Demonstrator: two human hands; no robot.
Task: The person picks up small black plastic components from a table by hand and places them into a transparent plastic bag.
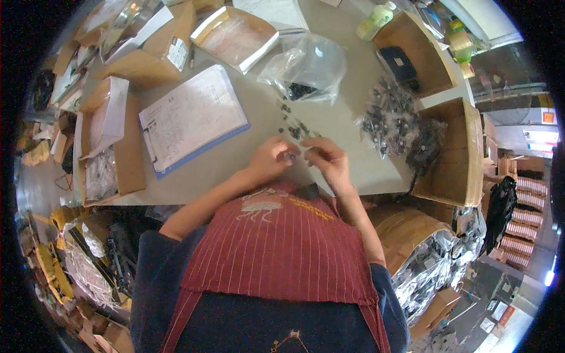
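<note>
My left hand [272, 159] is closed in a pinch near the table's front edge, with a small greyish thing at its fingertips that is too blurred to name. Close beside it, my right hand [331, 166] has thumb and fingers drawn together; whatever they hold, if anything, is hidden. Just beyond both hands lie several loose small black parts [288, 130]. A clear plastic bag [312, 62] with more black parts at its mouth rests farther back. To the right is a heap of small black parts in clear little bags [388, 117].
Left of my hands lies a blue clipboard [197, 120] with paper. An open cardboard box [450, 153] stands at the right edge, another box [415, 56] behind it. A white tray [235, 38] and a bottle [375, 21] are at the back. Box with bags [126, 138] at left.
</note>
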